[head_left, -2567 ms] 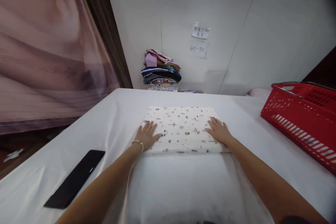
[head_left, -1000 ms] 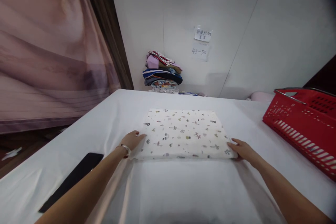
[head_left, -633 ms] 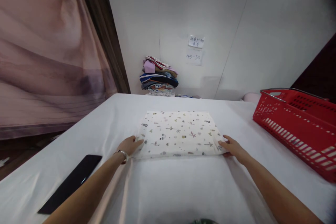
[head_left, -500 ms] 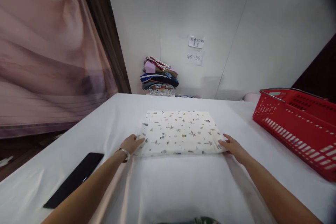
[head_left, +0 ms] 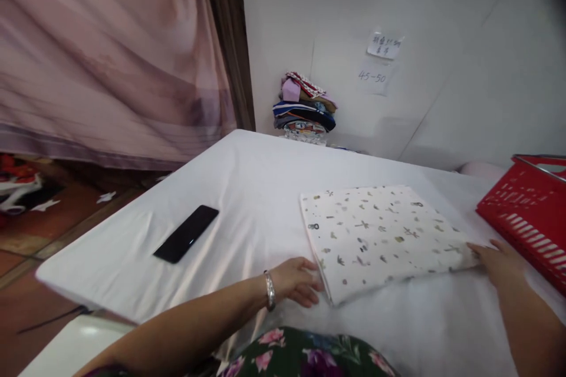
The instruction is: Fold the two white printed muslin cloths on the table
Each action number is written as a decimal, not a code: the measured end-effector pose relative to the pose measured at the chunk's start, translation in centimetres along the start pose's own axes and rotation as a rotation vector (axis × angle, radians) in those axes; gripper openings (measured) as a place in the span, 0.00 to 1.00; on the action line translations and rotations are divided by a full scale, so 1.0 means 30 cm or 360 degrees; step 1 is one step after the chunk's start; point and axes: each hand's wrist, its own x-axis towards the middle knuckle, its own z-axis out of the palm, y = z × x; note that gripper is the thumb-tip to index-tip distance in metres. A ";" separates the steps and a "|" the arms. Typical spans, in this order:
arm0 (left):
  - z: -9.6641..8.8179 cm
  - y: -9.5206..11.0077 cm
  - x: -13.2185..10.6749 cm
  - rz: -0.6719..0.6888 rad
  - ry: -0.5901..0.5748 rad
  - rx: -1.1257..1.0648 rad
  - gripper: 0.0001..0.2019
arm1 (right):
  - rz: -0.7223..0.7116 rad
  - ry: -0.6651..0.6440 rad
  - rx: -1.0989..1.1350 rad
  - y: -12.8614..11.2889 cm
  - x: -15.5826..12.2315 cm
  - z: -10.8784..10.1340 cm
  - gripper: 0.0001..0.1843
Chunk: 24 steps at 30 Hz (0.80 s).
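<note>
A folded white cloth with small printed motifs (head_left: pixel 380 235) lies flat on the white-covered table (head_left: pixel 247 188). My left hand (head_left: pixel 297 280), with a bracelet at the wrist, rests at the cloth's near left corner, fingers curled against its edge. At the near right corner sits my right hand (head_left: pixel 502 260), fingertips touching the cloth's edge. Whether either hand grips the cloth I cannot tell.
A black phone (head_left: pixel 186 233) lies on the table to the left. A red plastic basket (head_left: pixel 526 212) stands at the right edge. A stack of folded clothes (head_left: pixel 305 109) sits against the far wall below two paper notes (head_left: pixel 379 62). A pink curtain (head_left: pixel 110 53) hangs at left.
Both hands slid from flat on top of the cloth to its near corners. My view has swung left, so the cloth now sits right of centre and looks slightly turned.
</note>
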 end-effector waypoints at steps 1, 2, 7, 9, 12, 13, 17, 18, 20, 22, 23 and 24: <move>0.002 0.000 0.003 0.0013 0.0022 0.0008 0.32 | 0.0021 0.0042 -0.0130 0.005 0.001 -0.005 0.42; -0.005 0.012 0.010 0.0041 0.0074 0.0016 0.31 | 0.0019 0.0120 -0.0258 0.002 -0.008 -0.004 0.41; -0.100 0.166 0.092 0.0279 0.0526 -0.0008 0.24 | -0.0742 0.0263 -0.0409 -0.142 -0.192 0.127 0.27; -0.133 0.229 0.141 0.0366 0.0699 0.0001 0.23 | -0.0864 -0.0068 -0.0229 -0.235 -0.318 0.225 0.24; -0.163 0.290 0.216 0.0453 0.0821 0.0022 0.23 | -0.1031 -0.0588 0.0022 -0.377 -0.517 0.391 0.21; -0.169 0.302 0.239 0.0471 0.0850 0.0035 0.23 | -0.1034 -0.0756 0.0092 -0.421 -0.576 0.447 0.20; -0.179 0.322 0.312 0.0515 0.0951 0.0121 0.23 | -0.1007 -0.1192 0.0194 -0.569 -0.738 0.653 0.18; -0.179 0.323 0.322 0.0537 0.0970 0.0148 0.23 | -0.1047 -0.1196 0.0114 -0.600 -0.760 0.696 0.18; -0.178 0.321 0.331 0.0599 0.1003 0.0195 0.22 | -0.1163 -0.1131 -0.0079 -0.651 -0.787 0.768 0.17; -0.176 0.316 0.330 0.0666 0.1023 0.0217 0.22 | -0.1260 -0.1033 -0.0209 -0.688 -0.802 0.819 0.15; -0.176 0.312 0.327 0.0692 0.1025 0.0218 0.21 | -0.1288 -0.0992 -0.0248 -0.700 -0.807 0.836 0.14; -0.176 0.309 0.324 0.0712 0.1020 0.0215 0.21 | -0.1306 -0.0952 -0.0298 -0.709 -0.811 0.850 0.14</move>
